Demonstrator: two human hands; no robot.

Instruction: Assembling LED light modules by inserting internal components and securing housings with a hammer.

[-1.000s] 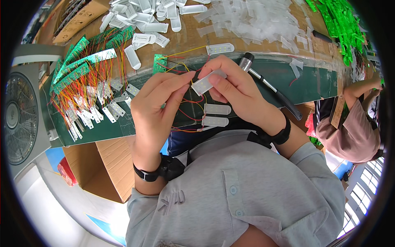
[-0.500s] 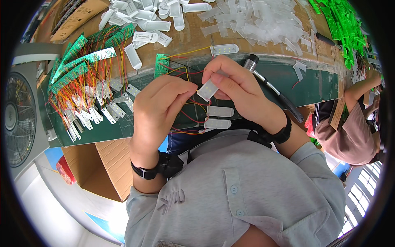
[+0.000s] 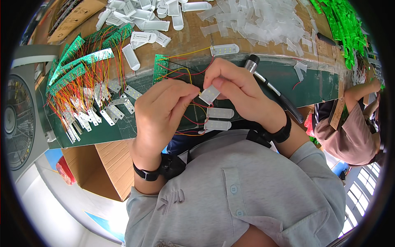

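Between thumb and fingers, my right hand (image 3: 243,94) grips a small white LED module (image 3: 210,95), its fingers partly covering it. My left hand (image 3: 161,108) is closed in a pinch at the module's wired end; what lies between its fingertips is too small to make out, possibly a wire. Red, yellow and black wires run from a green circuit board (image 3: 160,68) lying beyond my left hand. Two more white modules, an upper one (image 3: 220,113) and a lower one (image 3: 218,125), lie at the table's near edge. Another wired module (image 3: 224,50) rests beyond my hands.
A hammer (image 3: 273,86) lies right of my right hand. At the left are wired green boards (image 3: 84,66) with white LED plates. White plastic cases (image 3: 144,24) and clear pieces (image 3: 259,20) are heaped at the back. A fan (image 3: 18,119) stands left; a co-worker (image 3: 349,123) is at right.
The held module has shifted slightly down and right, and more of it is covered by my right fingers. My left fingertips have moved a little right and down with it.
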